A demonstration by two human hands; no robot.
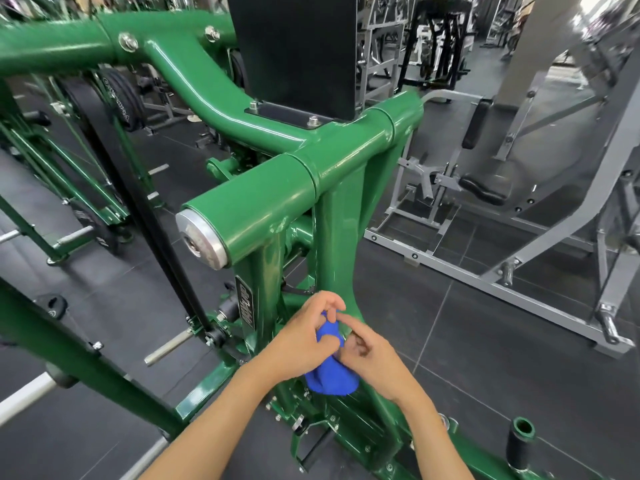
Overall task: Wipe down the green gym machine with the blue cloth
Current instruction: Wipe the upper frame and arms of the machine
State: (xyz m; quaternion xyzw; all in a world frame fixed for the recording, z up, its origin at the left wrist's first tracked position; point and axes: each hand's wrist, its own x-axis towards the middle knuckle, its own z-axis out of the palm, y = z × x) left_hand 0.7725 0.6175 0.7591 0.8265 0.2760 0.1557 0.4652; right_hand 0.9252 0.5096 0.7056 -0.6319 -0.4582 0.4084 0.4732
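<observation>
The green gym machine fills the middle of the view, with a thick horizontal tube ending in a silver cap and two green uprights below it. A blue cloth hangs bunched between both hands, low in front of the uprights. My left hand grips the cloth's upper part, its fingers curled round a blue fold. My right hand pinches the cloth from the right side, fingers bent. The cloth's lower end droops below the hands, clear of the frame's base.
A black belt runs diagonally left of the uprights. A black pad stands on the tube behind. A grey machine occupies the right. A green-capped black peg sticks up at the bottom right. Dark floor tiles lie between the machines.
</observation>
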